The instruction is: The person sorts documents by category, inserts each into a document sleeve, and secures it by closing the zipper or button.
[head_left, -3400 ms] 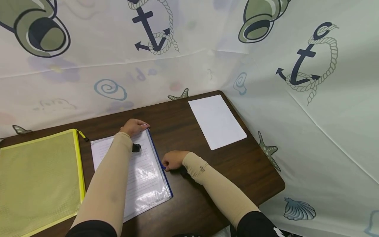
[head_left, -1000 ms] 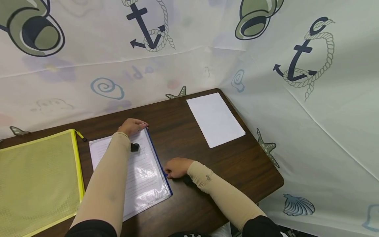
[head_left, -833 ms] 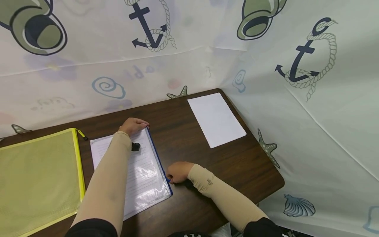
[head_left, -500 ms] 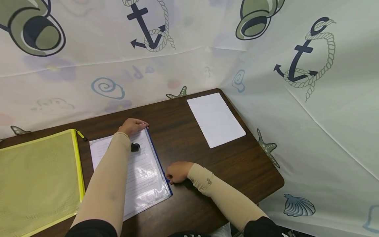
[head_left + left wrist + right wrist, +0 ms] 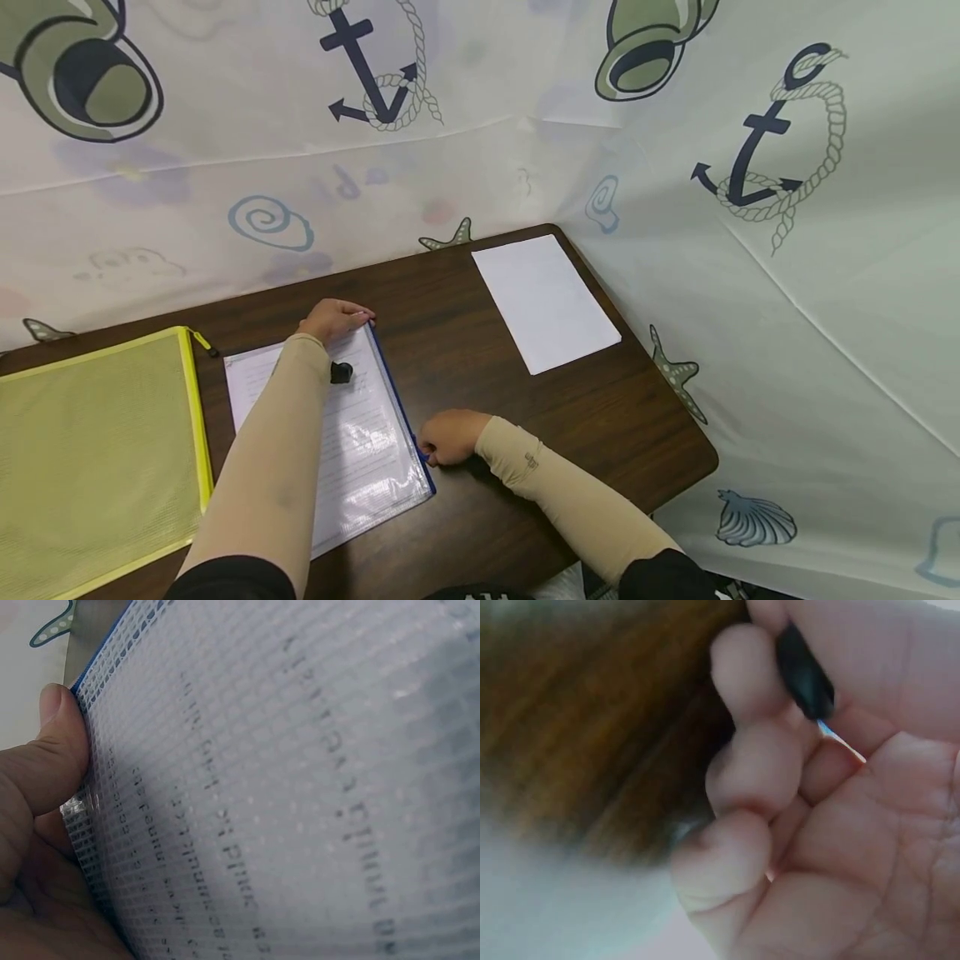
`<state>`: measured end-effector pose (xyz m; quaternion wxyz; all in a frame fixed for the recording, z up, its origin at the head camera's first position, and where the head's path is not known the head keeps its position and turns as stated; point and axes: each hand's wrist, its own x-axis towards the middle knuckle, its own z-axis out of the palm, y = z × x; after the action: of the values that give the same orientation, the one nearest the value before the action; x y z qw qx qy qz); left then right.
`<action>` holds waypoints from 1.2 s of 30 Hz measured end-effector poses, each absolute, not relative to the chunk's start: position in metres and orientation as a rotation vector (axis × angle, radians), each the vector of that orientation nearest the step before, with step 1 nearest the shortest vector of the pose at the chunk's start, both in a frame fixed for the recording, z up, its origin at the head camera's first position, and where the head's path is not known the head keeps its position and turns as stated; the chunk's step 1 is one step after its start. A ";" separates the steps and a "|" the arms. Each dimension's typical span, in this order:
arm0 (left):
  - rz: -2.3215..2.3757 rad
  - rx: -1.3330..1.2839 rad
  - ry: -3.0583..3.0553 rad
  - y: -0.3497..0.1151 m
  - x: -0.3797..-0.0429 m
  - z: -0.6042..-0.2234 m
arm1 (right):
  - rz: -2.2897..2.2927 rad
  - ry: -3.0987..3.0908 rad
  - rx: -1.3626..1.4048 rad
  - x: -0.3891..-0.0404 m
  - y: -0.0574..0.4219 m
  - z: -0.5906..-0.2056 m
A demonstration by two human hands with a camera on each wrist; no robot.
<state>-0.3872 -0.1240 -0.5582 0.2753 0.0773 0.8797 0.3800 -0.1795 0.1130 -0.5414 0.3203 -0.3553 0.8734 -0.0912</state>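
Observation:
A clear mesh zip pouch (image 5: 367,442) with a blue zipped edge (image 5: 387,367) lies on the table, printed sheets showing through it. My left hand (image 5: 330,321) grips its far corner; in the left wrist view the thumb (image 5: 56,742) lies at the mesh border, with the fingers partly hidden behind. Near the lower end of the blue edge, my right hand (image 5: 453,436) pinches the zipper pull. Its black end (image 5: 804,671) sticks out between curled fingers in the right wrist view; the slider itself is hidden by the hand.
To the left lies a yellow mesh zip pouch (image 5: 97,450), its pull tab (image 5: 204,342) at the far right corner. White paper (image 5: 546,304) rests at the back right of the dark wooden table (image 5: 450,350). A printed curtain (image 5: 480,158) hangs behind and along the right.
Over the earlier frames my right hand has moved along the blue edge toward the near corner with the zipper pull; during the last half second it stays there. My left hand keeps its place.

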 end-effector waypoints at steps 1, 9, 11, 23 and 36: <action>1.023 0.207 2.359 -0.124 -0.387 -0.559 | -0.222 2.293 -0.949 -0.177 0.113 -0.541; 1.030 0.206 2.367 -0.124 -0.386 -0.560 | -0.198 2.263 -0.986 -0.168 0.114 -0.539; 1.032 0.195 2.368 -0.124 -0.386 -0.560 | -0.190 2.267 -0.987 -0.169 0.114 -0.539; 1.017 0.217 2.358 -0.122 -0.384 -0.555 | -0.190 2.277 -0.989 -0.170 0.115 -0.544; 1.017 0.237 2.377 -0.125 -0.385 -0.557 | -0.209 2.270 -0.946 -0.160 0.117 -0.537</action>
<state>-0.3850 -0.1245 -0.5565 0.2691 0.0878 0.8818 0.3773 -0.1599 0.1168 -0.5373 0.3305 -0.3619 0.8680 -0.0800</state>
